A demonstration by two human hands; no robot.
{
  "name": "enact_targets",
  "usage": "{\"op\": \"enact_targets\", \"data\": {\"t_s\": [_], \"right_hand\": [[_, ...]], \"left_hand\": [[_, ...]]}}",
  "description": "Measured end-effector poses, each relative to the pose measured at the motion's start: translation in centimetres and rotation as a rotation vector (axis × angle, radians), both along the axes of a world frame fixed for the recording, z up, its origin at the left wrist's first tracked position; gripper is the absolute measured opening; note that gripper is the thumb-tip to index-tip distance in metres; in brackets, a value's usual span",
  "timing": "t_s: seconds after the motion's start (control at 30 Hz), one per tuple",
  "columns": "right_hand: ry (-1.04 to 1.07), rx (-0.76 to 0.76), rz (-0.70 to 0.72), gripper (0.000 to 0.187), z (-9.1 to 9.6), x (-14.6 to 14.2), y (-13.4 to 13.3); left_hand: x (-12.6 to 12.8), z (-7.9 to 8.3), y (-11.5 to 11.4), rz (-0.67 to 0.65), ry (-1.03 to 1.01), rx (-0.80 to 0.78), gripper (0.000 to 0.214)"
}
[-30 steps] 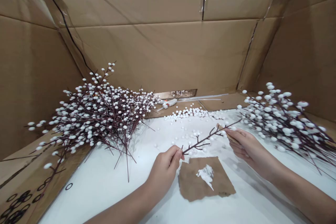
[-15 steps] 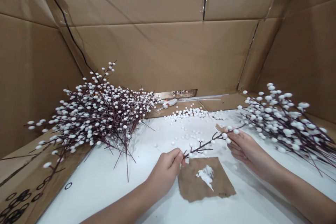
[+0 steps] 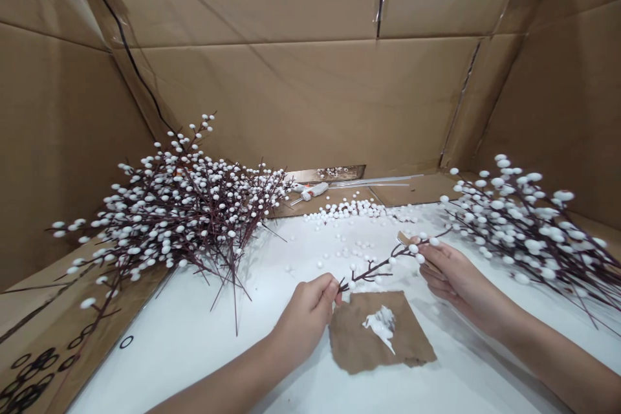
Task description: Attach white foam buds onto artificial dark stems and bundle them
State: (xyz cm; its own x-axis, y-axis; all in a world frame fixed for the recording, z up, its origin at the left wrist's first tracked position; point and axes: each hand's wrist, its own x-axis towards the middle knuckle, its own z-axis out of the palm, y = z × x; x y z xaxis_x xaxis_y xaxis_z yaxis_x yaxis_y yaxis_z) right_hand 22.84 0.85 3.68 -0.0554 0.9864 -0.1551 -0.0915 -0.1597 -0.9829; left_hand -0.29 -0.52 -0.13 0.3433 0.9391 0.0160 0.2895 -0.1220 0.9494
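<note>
Twig (image 3: 383, 266), dark and thin, dotted with round white beads (image 3: 413, 248), slants up rightward, its lower end pinched by the closed fingers of the left hand (image 3: 305, 317), above a torn cardboard scrap (image 3: 352, 330) smeared with white glue (image 3: 381, 325) (the right hand (image 3: 456, 278) grips the beaded end, fingers together).

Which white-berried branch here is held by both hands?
The short single sprig between the left hand and right hand; the others lie untouched in the big left heap and right heap.
</note>
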Motion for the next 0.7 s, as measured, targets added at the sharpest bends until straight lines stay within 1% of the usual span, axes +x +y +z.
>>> {"op": "enact_targets", "data": {"t_s": [0.27,0.5,0.7], "right_hand": [[0.012,0.007,-0.007,0.047,0.0,0.0,0.0],[-0.010,0.009,-0.095,0.038,-0.2,0.9,0.7],[0.003,0.039,-0.104,0.036,0.0,1.1,0.8]], "left_hand": [[0.0,0.0,0.0,0.006,-0.010,-0.006,0.037],[0.0,0.1,-0.1,0.022,0.027,0.022,0.036],[0.1,-0.1,0.0,0.026,0.006,-0.006,0.036]]}}
